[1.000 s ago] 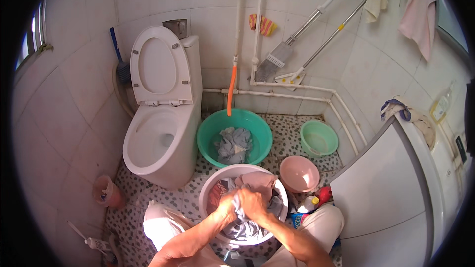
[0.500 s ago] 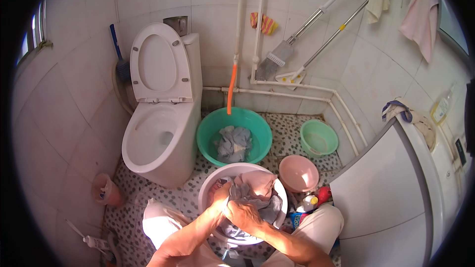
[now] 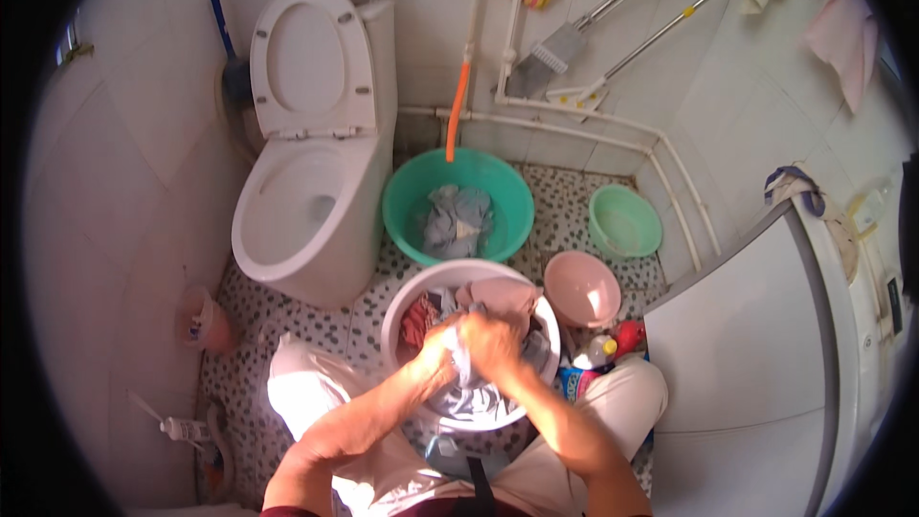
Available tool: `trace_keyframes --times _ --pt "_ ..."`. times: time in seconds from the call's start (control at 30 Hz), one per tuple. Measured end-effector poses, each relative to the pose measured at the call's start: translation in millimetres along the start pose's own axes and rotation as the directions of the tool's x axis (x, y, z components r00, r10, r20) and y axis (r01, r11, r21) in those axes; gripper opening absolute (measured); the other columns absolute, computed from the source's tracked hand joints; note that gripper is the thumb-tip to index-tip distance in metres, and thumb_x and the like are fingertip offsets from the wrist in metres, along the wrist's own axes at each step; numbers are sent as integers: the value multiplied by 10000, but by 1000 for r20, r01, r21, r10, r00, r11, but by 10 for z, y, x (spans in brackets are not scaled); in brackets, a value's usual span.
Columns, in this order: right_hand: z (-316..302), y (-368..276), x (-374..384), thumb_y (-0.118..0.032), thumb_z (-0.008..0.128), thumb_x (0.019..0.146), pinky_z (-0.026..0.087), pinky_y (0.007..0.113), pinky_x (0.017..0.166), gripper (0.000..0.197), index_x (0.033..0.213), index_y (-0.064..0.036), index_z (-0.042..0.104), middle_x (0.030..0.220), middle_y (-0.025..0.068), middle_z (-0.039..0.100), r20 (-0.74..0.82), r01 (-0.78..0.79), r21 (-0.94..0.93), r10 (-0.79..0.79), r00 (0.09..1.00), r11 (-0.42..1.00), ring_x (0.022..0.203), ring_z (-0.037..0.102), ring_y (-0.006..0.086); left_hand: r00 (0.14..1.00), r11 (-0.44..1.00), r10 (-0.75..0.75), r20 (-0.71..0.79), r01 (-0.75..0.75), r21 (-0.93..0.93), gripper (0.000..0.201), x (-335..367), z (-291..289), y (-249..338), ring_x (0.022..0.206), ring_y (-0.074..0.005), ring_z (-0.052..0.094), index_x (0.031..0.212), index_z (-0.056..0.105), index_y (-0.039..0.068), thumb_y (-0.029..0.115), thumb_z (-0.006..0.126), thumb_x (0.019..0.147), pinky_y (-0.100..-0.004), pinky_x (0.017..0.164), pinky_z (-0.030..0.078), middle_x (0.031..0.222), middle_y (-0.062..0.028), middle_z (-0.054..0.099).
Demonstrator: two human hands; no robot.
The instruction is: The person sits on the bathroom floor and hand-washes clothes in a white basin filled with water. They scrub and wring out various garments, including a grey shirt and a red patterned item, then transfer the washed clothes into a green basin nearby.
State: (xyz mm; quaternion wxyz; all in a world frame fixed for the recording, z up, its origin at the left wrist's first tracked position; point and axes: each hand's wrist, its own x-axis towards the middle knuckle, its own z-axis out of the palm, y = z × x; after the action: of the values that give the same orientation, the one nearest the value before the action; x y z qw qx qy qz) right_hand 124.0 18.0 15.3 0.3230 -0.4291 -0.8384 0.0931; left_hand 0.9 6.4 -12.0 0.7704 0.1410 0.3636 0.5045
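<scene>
Both my hands are over a white basin [image 3: 391, 327] full of clothes between my knees. My left hand [image 3: 438, 345] and my right hand [image 3: 492, 343] are closed side by side on a pale garment [image 3: 463, 360], bunched between them. Most of that garment is hidden under my fingers. Around it in the basin lie a red patterned cloth [image 3: 417, 320], a pink cloth [image 3: 512, 298] and grey-and-white laundry [image 3: 469, 406]. Just beyond, a green basin [image 3: 520, 230] holds a crumpled grey cloth [image 3: 458, 220] in water.
An open toilet [image 3: 316, 206] stands at the far left. An orange hose [image 3: 459, 115] hangs over the green basin. To the right are a small pink basin [image 3: 582, 289], a light green basin [image 3: 625, 220], a yellow-capped bottle [image 3: 595, 352] and a grey curved cabinet [image 3: 747, 345].
My head view has tipped downward, so the room sits higher in the picture. My hands have drawn closer together around the garment, and more of the red cloth shows.
</scene>
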Motion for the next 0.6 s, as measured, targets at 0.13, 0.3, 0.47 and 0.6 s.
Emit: trace_keyframes --times 0.13,0.3,0.47,0.6 --pt "-120 -142 136 -229 566 942 508 454 486 215 825 -50 549 598 153 607 -33 -177 137 183 983 975 546 648 333 1000 987 1 -9 -2 -163 182 -60 28 6 804 -181 634 1033 627 73 200 516 965 -340 745 538 924 -52 661" --pt "-196 -492 5 -231 641 878 483 443 488 250 751 -69 498 595 139 581 -45 156 116 -152 987 981 506 612 315 942 638 335 2 -229 735 154 -72 27 286 876 -220 655 1046 616 65 128 536 931 -349 737 544 966 -87 662" --pt "-179 -82 217 -175 537 953 478 449 477 204 797 -44 538 571 192 576 -29 -256 126 262 965 958 522 619 355 990 982 -100 -102 82 -172 246 -185 280 139 859 -189 646 1114 613 61 227 594 933 -360 765 553 975 -66 664" --pt "-226 -552 -8 -186 612 892 492 430 509 181 807 -56 518 601 147 586 11 46 188 -49 999 981 545 622 320 987 1000 -9 -160 11 16 232 -258 278 509 774 -173 646 1049 623 58 258 524 983 -326 722 563 894 -57 655"
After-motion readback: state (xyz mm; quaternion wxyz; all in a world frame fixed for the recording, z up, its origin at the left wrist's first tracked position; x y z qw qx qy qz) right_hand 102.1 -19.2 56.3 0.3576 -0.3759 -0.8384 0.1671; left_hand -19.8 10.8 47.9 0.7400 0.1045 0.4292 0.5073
